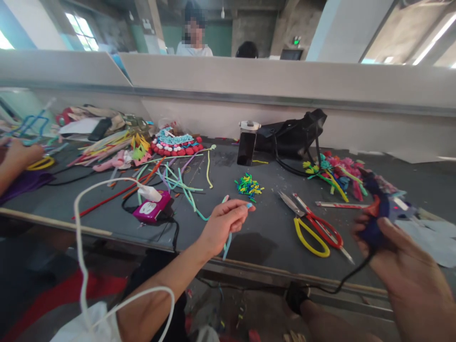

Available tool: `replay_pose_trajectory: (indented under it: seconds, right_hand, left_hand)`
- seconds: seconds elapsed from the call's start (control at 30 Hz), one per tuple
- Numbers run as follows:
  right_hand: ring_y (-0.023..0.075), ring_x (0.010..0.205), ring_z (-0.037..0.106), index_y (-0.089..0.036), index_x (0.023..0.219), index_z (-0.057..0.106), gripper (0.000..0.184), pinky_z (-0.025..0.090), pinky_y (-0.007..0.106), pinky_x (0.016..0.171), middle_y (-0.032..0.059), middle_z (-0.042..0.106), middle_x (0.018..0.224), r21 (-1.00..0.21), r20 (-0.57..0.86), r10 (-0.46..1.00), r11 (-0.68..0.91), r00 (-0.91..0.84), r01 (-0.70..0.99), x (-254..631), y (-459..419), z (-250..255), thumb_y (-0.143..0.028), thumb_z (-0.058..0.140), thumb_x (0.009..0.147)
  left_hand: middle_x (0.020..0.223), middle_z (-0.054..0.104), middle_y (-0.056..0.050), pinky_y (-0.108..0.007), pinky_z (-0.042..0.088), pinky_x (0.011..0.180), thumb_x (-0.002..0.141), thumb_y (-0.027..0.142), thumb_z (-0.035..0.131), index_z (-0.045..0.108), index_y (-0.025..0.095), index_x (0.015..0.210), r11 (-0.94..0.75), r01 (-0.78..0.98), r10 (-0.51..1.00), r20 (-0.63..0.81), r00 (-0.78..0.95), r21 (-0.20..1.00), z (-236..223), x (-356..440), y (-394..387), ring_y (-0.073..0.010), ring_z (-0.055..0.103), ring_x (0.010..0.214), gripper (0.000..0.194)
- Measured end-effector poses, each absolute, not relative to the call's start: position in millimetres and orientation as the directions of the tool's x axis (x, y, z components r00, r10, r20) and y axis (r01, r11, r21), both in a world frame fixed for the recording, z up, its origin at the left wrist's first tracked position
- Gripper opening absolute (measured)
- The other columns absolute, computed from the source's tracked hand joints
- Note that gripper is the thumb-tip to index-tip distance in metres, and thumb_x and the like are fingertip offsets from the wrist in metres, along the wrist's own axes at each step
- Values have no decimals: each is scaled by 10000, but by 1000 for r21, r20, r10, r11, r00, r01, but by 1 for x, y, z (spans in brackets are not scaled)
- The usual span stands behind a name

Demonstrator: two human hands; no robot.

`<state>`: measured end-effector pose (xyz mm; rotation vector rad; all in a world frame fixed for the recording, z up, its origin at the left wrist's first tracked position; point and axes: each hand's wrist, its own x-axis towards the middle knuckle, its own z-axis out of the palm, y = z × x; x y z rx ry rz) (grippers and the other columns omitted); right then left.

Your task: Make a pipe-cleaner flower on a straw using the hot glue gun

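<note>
My left hand (223, 228) is pinched over the dark table. A thin light-blue pipe cleaner (227, 246) hangs below its palm, and a blue tip shows at the fingertips. Beyond that hand lies a small heap of cut green, yellow and blue pieces (249, 186). At the right, my right hand (402, 247) is wrapped around a dark blue glue gun (378, 216) with an orange trigger and a small red light. A black cord runs down from it. Between my hands are scissors (311, 237) with one yellow and one red handle, lying open.
A purple power adapter (152, 207) with a white plug stands left of centre. Loose pipe cleaners (178, 183), a phone (246, 148), a black bag (295, 137) and colourful fuzzy flowers (345, 173) lie farther back. Another person's hand (23, 154) works at far left.
</note>
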<state>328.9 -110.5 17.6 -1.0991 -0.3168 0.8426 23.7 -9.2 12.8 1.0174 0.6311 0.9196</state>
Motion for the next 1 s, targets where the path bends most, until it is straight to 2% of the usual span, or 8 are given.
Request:
replay_pose_trajectory:
  seconds: [0.1,0.23,0.3,0.47,0.53,0.63,0.73,1.0]
  right_hand:
    - [103,629,537,-201,908,677,209,500,206,515,35,538,781,-867,-128,812,187,569,-462,298,-103,24,-298,739,734]
    - [155,684,560,-189,938,682,285,450,228,441,69,583,862,-928,-27,883,152,469,-339,257,-99,19,-392,741,747]
    - [172,698,586,-181,914,680,257,447,236,435,88,626,924,-955,27,899,152,437,-254,242,-102,11,-386,731,768]
    - [138,534,573,-165,951,692,292,500,285,483,118,703,942,-993,95,932,112,351,-27,227,-114,-8,-430,664,833]
    - [149,555,602,-164,951,708,316,529,291,529,130,721,965,-992,127,934,111,334,66,224,-118,-10,-454,652,838]
    - [178,620,651,-168,900,731,328,557,283,582,115,739,881,-974,179,927,120,330,191,220,-119,-10,-478,656,828]
    - [195,633,670,-174,868,728,325,571,281,580,102,743,811,-962,198,912,112,359,247,216,-120,-12,-487,681,799]
    - [200,663,672,-198,882,707,296,558,285,591,86,740,839,-928,241,915,119,324,354,218,-121,-14,-482,665,811]
  left_hand:
    - [650,539,8,-225,231,471,781,325,690,707,121,932,197,-322,860,-6,510,926,15,19,-3,-41,376,484,254]
    - [701,627,-24,-229,268,443,807,353,670,691,123,923,131,-253,881,4,472,959,15,13,2,-47,419,447,258]
    - [674,629,-19,-223,226,416,806,363,670,676,122,884,139,-230,888,-19,459,963,15,12,2,-37,383,416,253]
    - [588,576,12,-213,154,408,773,366,703,653,121,821,169,-226,892,-52,448,959,15,14,-1,-23,311,408,255]
    - [570,554,19,-212,151,409,766,375,707,648,121,795,176,-230,895,-58,443,957,16,15,-3,-24,303,413,262]
    - [567,550,20,-213,141,409,762,376,711,633,122,764,183,-225,899,-70,433,957,16,17,-5,-19,290,406,265]
    - [570,553,18,-213,142,409,760,380,713,625,125,753,186,-212,898,-78,432,959,15,18,-7,-19,291,405,270]
    - [560,550,21,-211,164,411,742,412,726,636,131,759,169,-169,900,-82,428,971,15,19,-9,-29,301,420,296]
